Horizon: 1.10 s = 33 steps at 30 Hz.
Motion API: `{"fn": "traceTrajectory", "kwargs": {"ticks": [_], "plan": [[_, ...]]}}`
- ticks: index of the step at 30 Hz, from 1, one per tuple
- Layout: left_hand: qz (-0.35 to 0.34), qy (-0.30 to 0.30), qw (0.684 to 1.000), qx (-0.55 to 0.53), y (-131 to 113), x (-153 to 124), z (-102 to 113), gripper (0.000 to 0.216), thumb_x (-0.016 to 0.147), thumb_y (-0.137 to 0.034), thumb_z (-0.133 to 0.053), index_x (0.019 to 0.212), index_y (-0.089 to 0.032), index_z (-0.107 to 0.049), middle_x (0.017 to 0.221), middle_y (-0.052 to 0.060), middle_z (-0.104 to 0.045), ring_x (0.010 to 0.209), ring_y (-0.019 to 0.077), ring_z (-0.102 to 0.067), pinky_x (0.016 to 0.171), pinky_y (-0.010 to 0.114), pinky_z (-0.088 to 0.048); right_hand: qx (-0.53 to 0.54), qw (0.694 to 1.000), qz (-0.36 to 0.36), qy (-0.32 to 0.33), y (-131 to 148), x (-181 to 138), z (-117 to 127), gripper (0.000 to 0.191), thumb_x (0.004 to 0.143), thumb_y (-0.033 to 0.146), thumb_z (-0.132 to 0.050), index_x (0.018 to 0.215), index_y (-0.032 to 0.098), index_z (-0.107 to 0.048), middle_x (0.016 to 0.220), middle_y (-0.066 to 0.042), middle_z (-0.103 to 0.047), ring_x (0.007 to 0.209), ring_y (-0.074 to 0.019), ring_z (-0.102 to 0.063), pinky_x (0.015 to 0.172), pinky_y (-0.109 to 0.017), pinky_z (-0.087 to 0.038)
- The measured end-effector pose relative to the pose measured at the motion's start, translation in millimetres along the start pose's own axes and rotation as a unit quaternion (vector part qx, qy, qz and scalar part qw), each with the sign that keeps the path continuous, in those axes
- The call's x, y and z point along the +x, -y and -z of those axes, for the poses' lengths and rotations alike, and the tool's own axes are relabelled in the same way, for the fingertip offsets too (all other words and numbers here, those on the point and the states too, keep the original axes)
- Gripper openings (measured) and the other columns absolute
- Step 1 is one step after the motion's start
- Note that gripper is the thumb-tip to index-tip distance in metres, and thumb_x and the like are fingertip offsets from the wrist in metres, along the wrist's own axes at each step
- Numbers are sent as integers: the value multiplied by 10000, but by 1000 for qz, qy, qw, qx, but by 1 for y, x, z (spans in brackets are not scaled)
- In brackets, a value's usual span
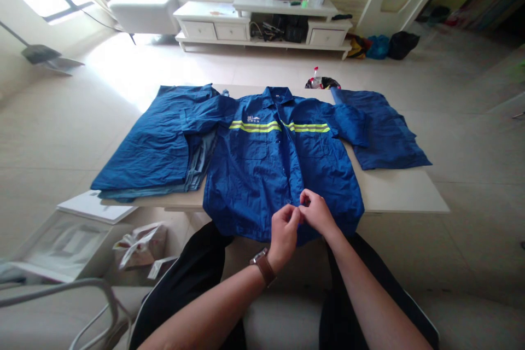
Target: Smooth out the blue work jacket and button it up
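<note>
A blue work shirt (254, 186) with yellow-and-grey reflective stripes lies spread on the table, collar away from me. Its front is partly open down the middle. Near the hem, my left hand (284, 232) pinches the front edge of the shirt, fingers closed. Close against it, my right hand (316, 210) also pinches that edge, thumb and finger together. Any button between the fingertips is hidden. The shirt's sleeves reach over folded blue clothes (143, 142) on the left and another folded blue garment (381, 131) on the right.
The pale table (404, 191) stands before my knees. A white bag (141, 246) and a clear storage box (61, 246) sit on the floor at left. Behind the table is a bin (328, 83) holding a bottle. A white TV cabinet (229, 30) lines the far wall.
</note>
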<state>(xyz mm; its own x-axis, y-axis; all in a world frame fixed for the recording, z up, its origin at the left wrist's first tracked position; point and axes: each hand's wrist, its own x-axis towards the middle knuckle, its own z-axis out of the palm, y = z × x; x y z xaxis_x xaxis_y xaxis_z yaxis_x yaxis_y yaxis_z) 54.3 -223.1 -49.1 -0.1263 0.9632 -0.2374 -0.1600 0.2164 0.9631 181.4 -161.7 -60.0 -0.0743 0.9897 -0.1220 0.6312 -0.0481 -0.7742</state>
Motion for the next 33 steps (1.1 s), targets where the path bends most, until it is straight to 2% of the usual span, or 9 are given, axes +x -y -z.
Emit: {"fn": "traceTrajectory", "kwargs": {"ticks": [2,5,9,14,19,24,28,31,33], "plan": [[34,-52,998,-26,3,18,2,61,834,-236,-726,863,-182,-723,926,67,-737,900,193,-657,854,286,-493,9,1000,6,-9,0,1,0,91,666,193,-530,710,247,-472,629,45,-530,608,-160,-496,617,-276,-371],[101,-61,991,-70,12,33,2,324,704,-76,-797,1006,-160,-715,1108,118,-753,1058,223,-687,1005,347,-505,39,999,7,-27,0,1,-1,78,678,219,-529,725,246,-473,657,42,-535,637,-164,-520,642,-280,-395],[146,-10,984,-98,16,39,3,381,688,-70,-834,1045,-136,-720,1079,141,-774,980,228,-724,910,355,-561,86,996,11,-31,2,2,0,86,682,244,-524,767,242,-510,708,26,-578,699,-183,-570,692,-296,-439],[184,4,974,-129,12,39,8,450,716,-115,-836,1138,-145,-682,994,99,-764,800,163,-696,732,274,-533,126,992,10,-16,6,2,1,124,693,258,-500,789,232,-574,759,1,-636,742,-202,-620,719,-315,-471],[184,-7,972,-146,11,41,10,464,690,-136,-866,1102,-171,-657,890,24,-697,707,106,-635,697,240,-496,133,990,-2,-34,9,1,4,108,705,258,-518,767,229,-603,713,-1,-650,666,-192,-606,642,-300,-457],[177,-19,975,-136,8,44,10,485,668,-124,-879,1105,-172,-674,894,30,-685,741,117,-643,680,232,-486,157,987,-11,-43,9,0,10,131,708,252,-545,813,226,-619,708,0,-656,644,-188,-610,596,-287,-474],[141,-34,984,-102,3,43,11,445,658,-115,-874,1065,-171,-704,963,49,-712,721,105,-631,662,221,-492,216,975,-40,-18,9,0,12,230,711,263,-586,938,235,-613,681,24,-642,589,-178,-605,562,-284,-520],[110,-16,990,-83,0,42,12,387,650,-168,-900,1006,-161,-751,1060,83,-745,755,117,-658,693,233,-512,241,969,-52,2,10,0,12,272,710,284,-629,978,238,-609,724,14,-678,638,-194,-659,569,-293,-561],[107,11,990,-92,0,42,12,386,653,-215,-913,1010,-151,-780,1025,92,-769,780,139,-679,724,251,-522,243,969,-50,6,11,-1,12,263,724,314,-668,969,239,-606,735,7,-688,668,-204,-684,566,-293,-568]]}}
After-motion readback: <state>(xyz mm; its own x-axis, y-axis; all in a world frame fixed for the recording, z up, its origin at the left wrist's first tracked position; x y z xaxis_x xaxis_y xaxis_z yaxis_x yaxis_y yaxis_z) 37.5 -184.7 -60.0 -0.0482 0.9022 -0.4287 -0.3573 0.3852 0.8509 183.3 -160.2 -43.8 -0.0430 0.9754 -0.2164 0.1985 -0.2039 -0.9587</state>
